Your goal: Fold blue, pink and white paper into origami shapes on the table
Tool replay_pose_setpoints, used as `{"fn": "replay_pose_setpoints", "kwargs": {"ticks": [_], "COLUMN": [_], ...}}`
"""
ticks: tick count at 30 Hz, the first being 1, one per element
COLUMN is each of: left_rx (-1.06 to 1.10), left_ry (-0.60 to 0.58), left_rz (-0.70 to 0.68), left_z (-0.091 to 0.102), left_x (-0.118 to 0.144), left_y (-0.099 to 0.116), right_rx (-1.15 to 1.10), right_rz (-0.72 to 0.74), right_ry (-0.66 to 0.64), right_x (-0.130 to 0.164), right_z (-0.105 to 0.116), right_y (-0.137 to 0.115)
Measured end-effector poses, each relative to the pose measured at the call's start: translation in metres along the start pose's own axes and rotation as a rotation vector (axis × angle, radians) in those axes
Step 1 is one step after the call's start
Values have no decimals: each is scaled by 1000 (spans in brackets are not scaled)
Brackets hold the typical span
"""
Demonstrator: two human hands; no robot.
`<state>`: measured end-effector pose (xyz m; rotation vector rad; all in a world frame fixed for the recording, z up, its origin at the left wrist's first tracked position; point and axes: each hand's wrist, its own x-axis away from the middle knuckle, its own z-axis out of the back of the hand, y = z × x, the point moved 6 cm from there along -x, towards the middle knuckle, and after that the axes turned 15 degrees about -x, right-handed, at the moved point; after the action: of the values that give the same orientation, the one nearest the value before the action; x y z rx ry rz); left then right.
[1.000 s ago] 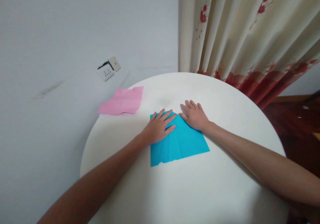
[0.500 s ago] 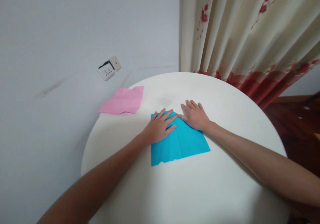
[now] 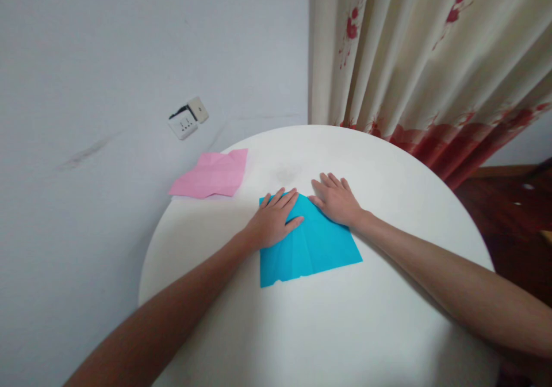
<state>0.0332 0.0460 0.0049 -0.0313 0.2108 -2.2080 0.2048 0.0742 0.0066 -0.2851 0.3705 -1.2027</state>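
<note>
A creased sheet of blue paper (image 3: 319, 243) lies on the round white table (image 3: 302, 329), its near edge slightly torn toward the left. My left hand (image 3: 271, 220) rests palm down on the sheet's upper left part, fingers stretched out and thumb apart. Across from it, my right hand (image 3: 336, 199) lies flat with spread fingers over the sheet's upper right edge, partly on the paper and partly on the table. Both palms cover parts of the sheet. Neither hand grips anything.
A crumpled pink sheet of paper (image 3: 211, 175) lies at the table's far left edge. Behind it, a wall socket (image 3: 184, 124) is set in the pale wall. A cream and red curtain (image 3: 397, 71) hangs beyond the table's far right edge.
The index finger of my left hand has drawn in toward its other fingers. My right hand and the blue paper look unmoved.
</note>
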Motion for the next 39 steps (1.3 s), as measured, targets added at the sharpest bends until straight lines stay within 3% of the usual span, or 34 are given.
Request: {"fn": "replay_pose_setpoints", "kwargs": {"ticks": [39], "left_rx": [31], "left_ry": [-1], "left_rz": [2], "left_z": [2], "left_x": [1], "left_y": [-1], "right_rx": [-18], "right_rz": [13], "right_ry": [22], "right_x": [0], "right_z": [-1], "right_y": [0]}}
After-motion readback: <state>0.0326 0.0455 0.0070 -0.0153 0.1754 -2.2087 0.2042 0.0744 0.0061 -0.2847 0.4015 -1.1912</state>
